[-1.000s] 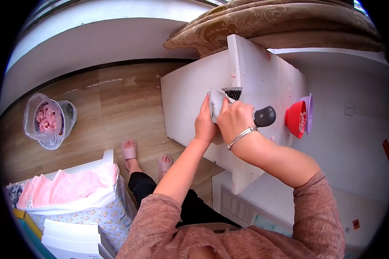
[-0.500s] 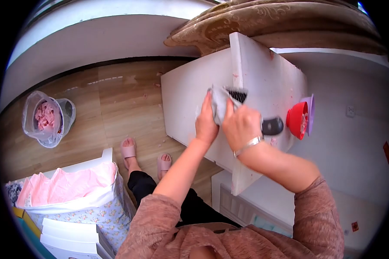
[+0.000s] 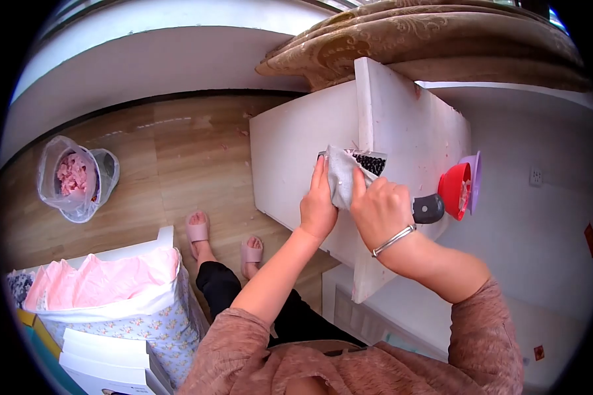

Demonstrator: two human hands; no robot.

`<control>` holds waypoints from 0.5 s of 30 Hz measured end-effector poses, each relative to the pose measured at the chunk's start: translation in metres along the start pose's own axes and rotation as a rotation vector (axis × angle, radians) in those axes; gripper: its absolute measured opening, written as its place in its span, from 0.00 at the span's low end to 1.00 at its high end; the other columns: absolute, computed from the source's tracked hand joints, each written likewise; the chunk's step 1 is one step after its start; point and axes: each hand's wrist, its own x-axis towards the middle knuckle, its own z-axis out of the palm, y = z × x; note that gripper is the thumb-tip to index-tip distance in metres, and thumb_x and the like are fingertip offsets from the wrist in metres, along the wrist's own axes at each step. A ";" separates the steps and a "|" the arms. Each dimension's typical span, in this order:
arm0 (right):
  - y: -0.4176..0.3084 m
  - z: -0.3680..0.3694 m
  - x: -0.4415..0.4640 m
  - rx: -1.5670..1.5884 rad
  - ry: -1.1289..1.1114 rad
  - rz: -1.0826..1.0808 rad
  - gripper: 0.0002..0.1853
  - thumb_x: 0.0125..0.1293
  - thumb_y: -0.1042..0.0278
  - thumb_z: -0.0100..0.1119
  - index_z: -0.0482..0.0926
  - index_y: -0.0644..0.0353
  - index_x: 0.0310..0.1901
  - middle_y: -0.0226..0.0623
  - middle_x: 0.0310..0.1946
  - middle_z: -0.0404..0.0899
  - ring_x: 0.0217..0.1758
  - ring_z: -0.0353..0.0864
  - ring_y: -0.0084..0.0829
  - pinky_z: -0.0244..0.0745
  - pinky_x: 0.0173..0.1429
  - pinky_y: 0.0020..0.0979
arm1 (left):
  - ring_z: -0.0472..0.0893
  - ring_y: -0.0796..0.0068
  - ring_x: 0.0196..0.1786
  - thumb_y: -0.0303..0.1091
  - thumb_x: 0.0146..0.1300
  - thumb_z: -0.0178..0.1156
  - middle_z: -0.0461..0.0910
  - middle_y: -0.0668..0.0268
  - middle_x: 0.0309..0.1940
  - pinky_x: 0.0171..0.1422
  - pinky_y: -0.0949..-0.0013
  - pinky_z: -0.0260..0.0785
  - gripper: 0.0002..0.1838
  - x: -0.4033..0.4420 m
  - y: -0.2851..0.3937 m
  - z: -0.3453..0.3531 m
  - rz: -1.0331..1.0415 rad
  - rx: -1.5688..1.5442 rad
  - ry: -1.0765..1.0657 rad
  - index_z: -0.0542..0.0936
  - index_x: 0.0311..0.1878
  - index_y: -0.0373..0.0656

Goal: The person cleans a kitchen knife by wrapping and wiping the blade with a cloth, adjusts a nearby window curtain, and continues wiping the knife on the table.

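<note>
My left hand (image 3: 319, 204) is closed at the left end of a dark-patterned metal blade (image 3: 369, 163), its fingers against a grey-white cloth (image 3: 342, 179) that wraps part of the blade. My right hand (image 3: 383, 209) presses the cloth on the blade from the right, index finger stretched along it. A black handle (image 3: 428, 209) sticks out to the right of my right hand, close to a red bowl (image 3: 453, 191). Both hands are over the edge of a white board (image 3: 402, 118) marked with small pink bits. What lies beneath the cloth is hidden.
A purple bowl (image 3: 474, 184) is behind the red one. On the wooden floor (image 3: 197, 158) at left stands a bin with a clear bag (image 3: 105, 176) and pink scraps (image 3: 72, 174). A pink-lined floral basket (image 3: 138, 329) and white boxes (image 3: 105, 362) are at lower left.
Both hands have moved down and slightly right with the cloth and blade. The black handle has shifted right, towards the red bowl, and more of the patterned blade shows.
</note>
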 end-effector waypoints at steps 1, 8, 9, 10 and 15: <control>0.002 0.001 0.004 0.000 0.003 0.000 0.22 0.53 0.70 0.50 0.72 0.58 0.53 0.31 0.19 0.70 0.22 0.74 0.28 0.66 0.25 0.28 | 0.76 0.49 0.43 0.16 0.44 0.48 0.59 0.52 0.62 0.40 0.59 0.72 0.34 0.004 -0.002 0.000 0.034 0.029 0.030 0.60 0.61 0.38; 0.024 0.006 0.027 0.086 0.190 0.067 0.21 0.53 0.70 0.49 0.73 0.56 0.52 0.32 0.18 0.69 0.20 0.74 0.29 0.68 0.25 0.29 | 0.77 0.48 0.41 0.16 0.44 0.48 0.60 0.52 0.61 0.41 0.58 0.72 0.35 0.057 0.000 -0.002 0.198 0.107 0.135 0.59 0.62 0.39; 0.021 0.007 0.018 0.076 0.217 0.096 0.21 0.53 0.70 0.49 0.73 0.55 0.52 0.33 0.18 0.69 0.20 0.73 0.29 0.68 0.24 0.29 | 0.76 0.49 0.43 0.16 0.44 0.48 0.60 0.52 0.61 0.42 0.58 0.72 0.35 0.045 0.005 -0.003 0.193 0.089 0.101 0.59 0.62 0.40; 0.019 0.008 0.012 0.078 0.219 0.098 0.21 0.53 0.70 0.49 0.73 0.55 0.52 0.33 0.18 0.69 0.20 0.73 0.29 0.68 0.24 0.29 | 0.76 0.49 0.43 0.16 0.44 0.48 0.60 0.52 0.61 0.42 0.58 0.72 0.35 0.035 0.007 -0.003 0.196 0.091 0.101 0.59 0.62 0.40; 0.037 0.005 0.036 0.132 0.249 0.049 0.21 0.53 0.71 0.48 0.72 0.54 0.52 0.35 0.19 0.70 0.21 0.75 0.31 0.68 0.23 0.30 | 0.74 0.49 0.47 0.15 0.44 0.46 0.61 0.51 0.61 0.42 0.59 0.71 0.35 0.061 0.008 -0.004 0.058 0.126 0.057 0.60 0.62 0.40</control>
